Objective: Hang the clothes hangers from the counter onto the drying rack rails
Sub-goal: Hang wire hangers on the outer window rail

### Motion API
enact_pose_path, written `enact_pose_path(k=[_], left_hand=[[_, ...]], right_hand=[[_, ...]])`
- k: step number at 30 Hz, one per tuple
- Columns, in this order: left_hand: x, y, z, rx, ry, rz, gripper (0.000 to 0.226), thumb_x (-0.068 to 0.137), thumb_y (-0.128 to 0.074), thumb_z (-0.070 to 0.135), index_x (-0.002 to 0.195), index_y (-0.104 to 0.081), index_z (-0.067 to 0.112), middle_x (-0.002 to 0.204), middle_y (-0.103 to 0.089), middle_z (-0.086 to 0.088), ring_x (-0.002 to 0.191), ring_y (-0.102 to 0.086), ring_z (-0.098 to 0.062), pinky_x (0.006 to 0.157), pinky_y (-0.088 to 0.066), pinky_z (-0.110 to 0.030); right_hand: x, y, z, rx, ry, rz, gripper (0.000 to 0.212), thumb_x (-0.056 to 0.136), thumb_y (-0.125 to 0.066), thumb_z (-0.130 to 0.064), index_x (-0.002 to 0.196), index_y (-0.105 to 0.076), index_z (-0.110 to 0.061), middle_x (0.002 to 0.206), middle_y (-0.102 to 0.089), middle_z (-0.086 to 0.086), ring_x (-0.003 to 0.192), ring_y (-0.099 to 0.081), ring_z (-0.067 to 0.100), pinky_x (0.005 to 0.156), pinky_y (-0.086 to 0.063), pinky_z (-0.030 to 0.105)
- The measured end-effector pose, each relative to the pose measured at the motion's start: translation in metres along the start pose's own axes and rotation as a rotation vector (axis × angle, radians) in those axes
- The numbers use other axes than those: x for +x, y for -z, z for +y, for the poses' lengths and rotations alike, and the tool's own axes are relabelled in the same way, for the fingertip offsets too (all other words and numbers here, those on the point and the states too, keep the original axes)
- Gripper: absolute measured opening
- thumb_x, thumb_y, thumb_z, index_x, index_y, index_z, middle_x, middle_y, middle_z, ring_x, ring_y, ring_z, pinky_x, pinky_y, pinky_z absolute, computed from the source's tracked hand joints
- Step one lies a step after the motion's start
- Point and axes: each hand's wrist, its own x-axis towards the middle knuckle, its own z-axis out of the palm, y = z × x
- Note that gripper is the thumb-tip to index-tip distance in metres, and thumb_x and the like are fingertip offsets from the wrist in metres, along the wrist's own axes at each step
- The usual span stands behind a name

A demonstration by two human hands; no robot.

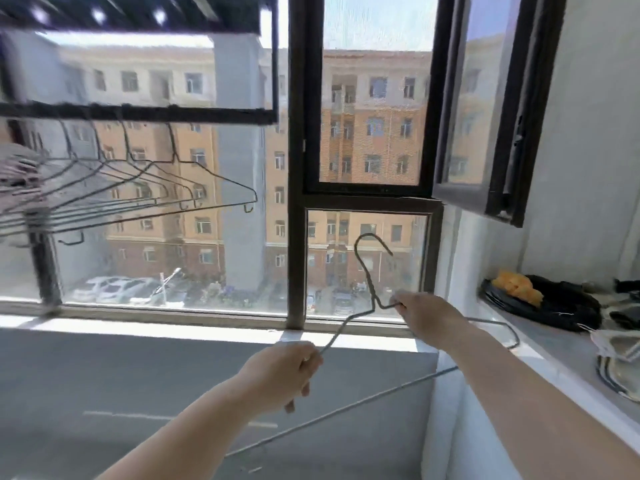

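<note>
While both hands hold one wire hanger (367, 278) in front of the lower window pane, its hook stands upright and its long bottom bar slants down to the left. The left hand (287, 372) is curled round the left shoulder wire. The right hand (426, 317) pinches the right shoulder wire just beside the neck. The hanger's far right end reaches the edge of the counter (554, 344).

On that counter lie a dark bundle (568, 306) with an orange piece (517, 285) on it, and pale items at the right edge. An open window sash (498, 116) leans inward above them. The window post (296, 168) stands between the held hanger and the drying rack rail (138, 112).

Hung hangers (156, 181) crowd the rail; three hooks show clearly, and blur hides any more to the left. The rail's right stretch, up to its end bar, is bare, with open air below it down to the sill (173, 323).
</note>
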Motion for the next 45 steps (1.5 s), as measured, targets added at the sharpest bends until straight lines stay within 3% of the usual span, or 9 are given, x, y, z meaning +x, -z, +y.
enact_pose_path(k=[2, 9, 14, 17, 23, 27, 33, 37, 45], left_hand=[[-0.017, 0.024, -0.02, -0.047, 0.04, 0.058, 0.021, 0.098, -0.033, 0.025, 0.108, -0.052, 0.024, 0.07, -0.058, 0.011, 0.038, -0.051, -0.001, 0.051, -0.043, -0.015], [-0.066, 0.094, -0.076, -0.524, 0.196, 0.15, 0.016, 0.096, -0.042, 0.011, 0.096, -0.054, 0.022, 0.057, -0.065, 0.005, 0.033, -0.055, -0.008, 0.032, -0.036, -0.017], [-0.071, 0.124, -0.107, -0.599, 0.275, 0.348, 0.016, 0.094, -0.044, 0.01, 0.098, -0.057, 0.018, 0.051, -0.064, 0.003, 0.028, -0.048, -0.009, 0.031, -0.036, -0.016], [-0.061, 0.143, -0.118, -0.643, 0.277, 0.454, 0.016, 0.094, -0.047, 0.009, 0.1, -0.06, 0.016, 0.049, -0.064, 0.001, 0.026, -0.045, -0.01, 0.03, -0.035, -0.015], [-0.017, 0.19, -0.111, -0.592, 0.232, 0.533, 0.017, 0.094, -0.045, 0.007, 0.092, -0.06, 0.016, 0.045, -0.063, 0.0, 0.023, -0.044, -0.008, 0.028, -0.031, -0.013], [0.011, 0.22, -0.099, -0.556, 0.193, 0.596, 0.017, 0.094, -0.046, 0.008, 0.089, -0.06, 0.016, 0.043, -0.062, 0.001, 0.024, -0.044, -0.008, 0.028, -0.035, -0.014], [0.037, 0.25, -0.088, -0.512, 0.196, 0.642, 0.015, 0.094, -0.046, 0.009, 0.098, -0.06, 0.008, 0.046, -0.061, -0.001, 0.024, -0.044, -0.007, 0.029, -0.037, -0.013], [0.054, 0.266, -0.08, -0.44, 0.216, 0.639, 0.018, 0.095, -0.045, 0.009, 0.106, -0.057, 0.002, 0.059, -0.061, -0.008, 0.024, -0.046, -0.007, 0.03, -0.039, -0.014], [0.092, 0.276, -0.075, -0.382, 0.291, 0.629, 0.024, 0.096, -0.042, 0.009, 0.115, -0.05, -0.003, 0.062, -0.059, -0.01, 0.024, -0.048, -0.008, 0.029, -0.038, -0.014]], right_hand=[[0.017, -0.001, -0.043, 0.003, 0.069, 0.012, 0.031, 0.101, -0.028, -0.017, 0.121, -0.051, -0.013, 0.116, -0.061, 0.016, 0.104, -0.058, 0.03, 0.083, -0.044, 0.034], [0.054, -0.002, -0.153, 0.068, 0.224, 0.031, 0.028, 0.099, -0.033, -0.015, 0.12, -0.052, -0.013, 0.113, -0.061, 0.013, 0.099, -0.058, 0.028, 0.073, -0.041, 0.029], [0.09, 0.01, -0.193, 0.105, 0.3, 0.068, 0.049, 0.09, -0.043, -0.006, 0.137, -0.04, -0.017, 0.139, -0.045, 0.006, 0.127, -0.042, 0.023, 0.1, -0.036, 0.031], [0.118, 0.03, -0.201, 0.068, 0.342, 0.204, 0.049, 0.091, -0.043, -0.008, 0.14, -0.035, -0.012, 0.141, -0.04, 0.006, 0.13, -0.037, 0.022, 0.104, -0.03, 0.029], [0.18, 0.081, -0.21, 0.052, 0.347, 0.48, 0.049, 0.093, -0.041, -0.009, 0.141, -0.029, -0.012, 0.147, -0.027, 0.008, 0.136, -0.024, 0.022, 0.114, -0.017, 0.031], [0.209, 0.109, -0.215, -0.037, 0.376, 0.564, 0.052, 0.094, -0.036, -0.008, 0.144, -0.022, -0.013, 0.151, -0.017, 0.007, 0.141, -0.013, 0.022, 0.115, -0.008, 0.031], [0.244, 0.128, -0.226, -0.18, 0.391, 0.606, 0.055, 0.095, -0.038, -0.013, 0.146, -0.015, -0.012, 0.153, -0.014, 0.008, 0.142, -0.01, 0.023, 0.116, -0.002, 0.036], [0.259, 0.138, -0.233, -0.282, 0.36, 0.532, 0.052, 0.093, -0.039, -0.008, 0.142, -0.025, -0.011, 0.146, -0.031, 0.008, 0.138, -0.023, 0.023, 0.117, -0.004, 0.041], [0.275, 0.137, -0.226, -0.197, 0.38, 0.485, 0.06, 0.089, -0.042, -0.001, 0.145, -0.024, -0.014, 0.147, -0.031, 0.006, 0.137, -0.024, 0.023, 0.115, -0.006, 0.043]])
